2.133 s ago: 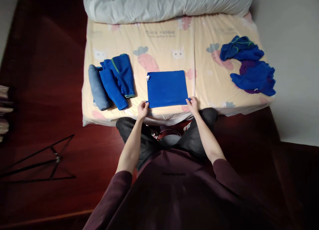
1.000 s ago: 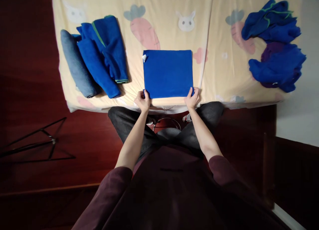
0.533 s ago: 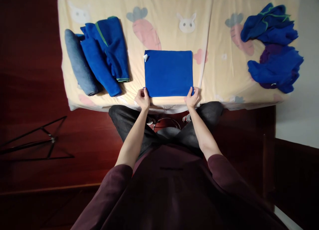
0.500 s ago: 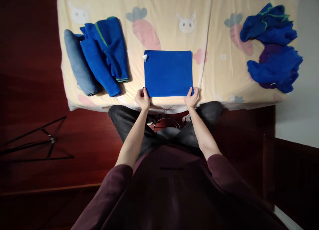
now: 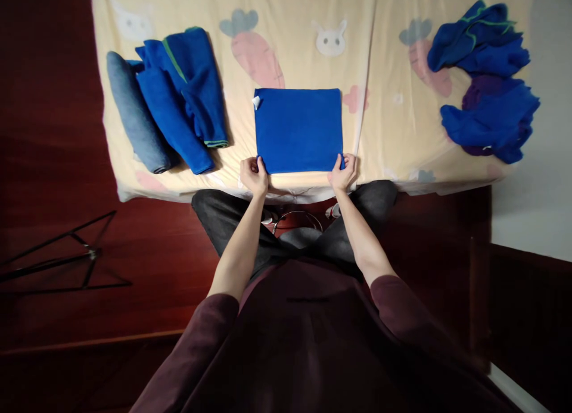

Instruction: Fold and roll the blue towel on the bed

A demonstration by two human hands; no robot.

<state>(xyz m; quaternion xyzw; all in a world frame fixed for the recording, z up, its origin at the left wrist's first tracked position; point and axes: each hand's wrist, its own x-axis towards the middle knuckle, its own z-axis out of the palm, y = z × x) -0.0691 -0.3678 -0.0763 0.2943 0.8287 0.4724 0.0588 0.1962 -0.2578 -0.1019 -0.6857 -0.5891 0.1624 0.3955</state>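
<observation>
I read one folded blue cloth [image 5: 298, 130] lying flat on the bed [image 5: 384, 133] near its front edge, centred before the person; its long axis runs left to right, short sides toward the heaps at either end; a small white tag [image 5: 256, 102] sticks out at its far left corner; left hand [image 5: 254, 176] pinches the near left corner, right hand [image 5: 343, 172] pinches the near right corner, both closed on the cloth's edge; fingertips under the cloth are hidden; to the left I count three rolled cloths [image 5: 172, 100], one grey and two blue, touching side by side; to the right a loose heap [image 5: 485, 82] of blue and purple, count not readable; the bed's far part is cut off by the frame.
</observation>
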